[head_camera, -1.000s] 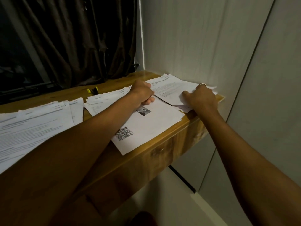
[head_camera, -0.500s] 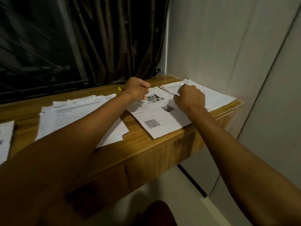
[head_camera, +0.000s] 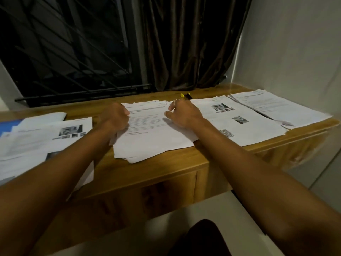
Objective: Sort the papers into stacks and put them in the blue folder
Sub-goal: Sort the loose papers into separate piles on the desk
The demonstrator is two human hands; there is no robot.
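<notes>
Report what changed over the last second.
Both hands moved left: the left hand off the QR-code pile, the right hand off the far-right pile, and both now rest on the middle text stack. Those two piles stayed on the desk.

Four lots of paper lay in a row along the desk (head_camera: 166, 169), L to R. Loose pile (head_camera: 42, 141) at the left edge, partly over the folder (head_camera: 8, 124). Middle stack (head_camera: 153, 139) nr the front edge, w/ L hand (head_camera: 114, 117) at its left side and R hand (head_camera: 184, 113) on its right part. Photo sheets (head_camera: 245, 126) touching it. Text stack (head_camera: 280, 109) by the right edge. Pens (head_camera: 185, 95) at the back edge, behind R hand.
</notes>
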